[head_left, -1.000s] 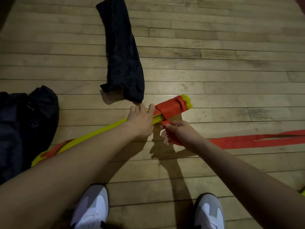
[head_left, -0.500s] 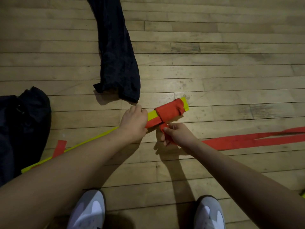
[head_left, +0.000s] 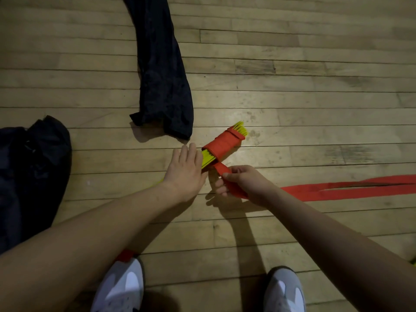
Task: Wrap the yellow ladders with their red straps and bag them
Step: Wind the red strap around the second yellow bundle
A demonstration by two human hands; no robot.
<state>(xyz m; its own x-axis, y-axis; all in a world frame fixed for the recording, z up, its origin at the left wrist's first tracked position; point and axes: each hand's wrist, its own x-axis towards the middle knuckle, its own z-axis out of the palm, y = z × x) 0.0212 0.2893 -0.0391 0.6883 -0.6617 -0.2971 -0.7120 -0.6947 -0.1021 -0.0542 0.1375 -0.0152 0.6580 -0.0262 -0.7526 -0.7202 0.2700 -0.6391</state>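
head | left hand now flat on ladder | bundle tilted steeper

No text, label, brand or number can be read anywhere in this view. The red strap, the yellow ladder bundle, the dark bags and the shoes show no legible marking.

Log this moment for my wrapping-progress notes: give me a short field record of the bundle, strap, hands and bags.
bundle: yellow ladder bundle lying on the wooden floor, far end wound in red
strap: red strap wrapped round the bundle; loose tail trails right along the floor
left hand: flat on the bundle, pressing it
right hand: grips the strap close to the wrap
bags: long dark bag beyond the bundle; dark bag at left
bagged: not yet
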